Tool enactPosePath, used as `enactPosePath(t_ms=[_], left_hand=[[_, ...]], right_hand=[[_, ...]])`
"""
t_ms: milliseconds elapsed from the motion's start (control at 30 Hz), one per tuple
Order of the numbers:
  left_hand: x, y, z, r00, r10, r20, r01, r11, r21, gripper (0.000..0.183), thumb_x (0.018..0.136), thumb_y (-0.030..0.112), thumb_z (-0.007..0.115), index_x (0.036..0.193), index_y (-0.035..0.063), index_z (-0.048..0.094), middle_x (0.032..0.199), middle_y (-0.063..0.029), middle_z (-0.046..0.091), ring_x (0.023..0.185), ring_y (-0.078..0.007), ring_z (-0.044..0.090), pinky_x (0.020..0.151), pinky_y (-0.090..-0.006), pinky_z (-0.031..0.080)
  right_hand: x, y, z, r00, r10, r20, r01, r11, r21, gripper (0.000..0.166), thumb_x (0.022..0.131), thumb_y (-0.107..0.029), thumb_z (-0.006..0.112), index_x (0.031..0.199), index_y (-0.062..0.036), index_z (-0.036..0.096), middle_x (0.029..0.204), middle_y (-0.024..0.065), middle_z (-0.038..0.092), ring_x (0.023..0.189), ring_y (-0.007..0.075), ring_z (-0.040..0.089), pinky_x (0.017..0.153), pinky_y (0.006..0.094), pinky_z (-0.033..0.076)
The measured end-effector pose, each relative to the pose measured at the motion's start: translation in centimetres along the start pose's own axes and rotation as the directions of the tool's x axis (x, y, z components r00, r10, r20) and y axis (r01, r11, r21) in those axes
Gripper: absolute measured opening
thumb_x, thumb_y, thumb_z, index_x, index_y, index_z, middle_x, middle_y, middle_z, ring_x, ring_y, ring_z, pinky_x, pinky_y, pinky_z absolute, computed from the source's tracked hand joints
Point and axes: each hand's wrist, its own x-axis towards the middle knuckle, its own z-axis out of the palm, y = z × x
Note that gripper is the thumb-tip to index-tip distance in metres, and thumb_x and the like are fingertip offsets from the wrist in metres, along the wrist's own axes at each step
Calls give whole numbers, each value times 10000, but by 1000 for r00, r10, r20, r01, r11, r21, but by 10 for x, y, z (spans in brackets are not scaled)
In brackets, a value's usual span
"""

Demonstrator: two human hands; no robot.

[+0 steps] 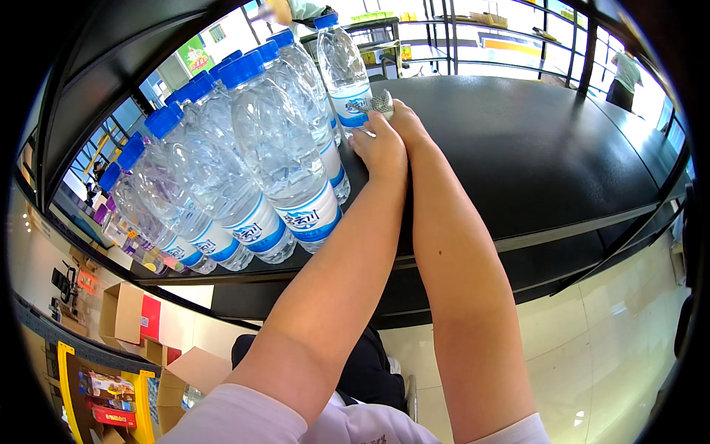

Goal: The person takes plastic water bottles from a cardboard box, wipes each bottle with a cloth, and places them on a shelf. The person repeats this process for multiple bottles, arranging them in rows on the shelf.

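Observation:
Both my arms reach forward over a black metal shelf (499,155). My left hand (383,141) is beside the base of a clear plastic water bottle (346,77) with a blue cap, at the far end of the rows. A crumpled grey-and-white patterned cloth (381,104) lies between my hands, with the fingers of my left hand on it. My right hand (407,119) is against the cloth's right side, its fingers partly hidden. Left of my arms stand several more water bottles (283,150) in close rows, upright on the shelf.
Smaller bottles with purple caps (119,227) stand at the shelf's left end. Open cardboard boxes (122,313) are at lower left, near a yellow-framed rack (66,383) with packaged goods. A person (624,80) stands far right; another person (305,11) is beyond the bottles. Black uprights frame the shelf.

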Motion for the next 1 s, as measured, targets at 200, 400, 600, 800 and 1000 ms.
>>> enactPosePath(t_ms=[200,400,600,800,1000], left_hand=[[0,-3,-5,998,56,14,-55,997,-60,644,831,379,395,1214,-133,317,1241,-367,301,1192,-447,269,1010,-443,215],[-6,-3,-4,998,-31,57,36,996,-78,642,837,355,411,1242,-126,281,1277,-327,272,1186,-418,299,999,-411,254],[-31,16,-16,962,-235,136,254,957,-141,680,843,355,422,1293,-105,202,1325,-275,244,1229,-358,289,991,-360,288],[-47,21,-35,896,-270,353,346,922,-172,683,851,346,427,1313,-87,172,1351,-249,231,1238,-318,302,986,-349,295],[-87,55,-58,821,-324,469,472,848,-241,632,879,321,443,1330,-23,166,1366,-196,224,1289,-243,172,1035,-338,151]], right_hand=[[-12,-5,-4,1000,-18,-4,18,999,33,499,641,-351,687,1001,-34,551,1018,182,591,995,312,548,824,360,435],[-19,-7,-13,996,75,-43,-74,997,35,537,631,-336,703,1016,2,544,1001,173,599,946,288,579,792,352,456],[-54,-26,-30,963,267,39,-270,943,197,476,657,-272,700,1013,2,543,938,141,608,833,222,602,714,346,476],[-84,-25,-42,986,161,52,-165,983,86,440,695,-247,673,1036,-8,530,919,149,603,801,225,597,687,348,470],[-141,-34,-49,996,52,-76,-30,960,278,407,733,-203,642,1025,26,476,856,123,582,738,192,573,648,320,461]])
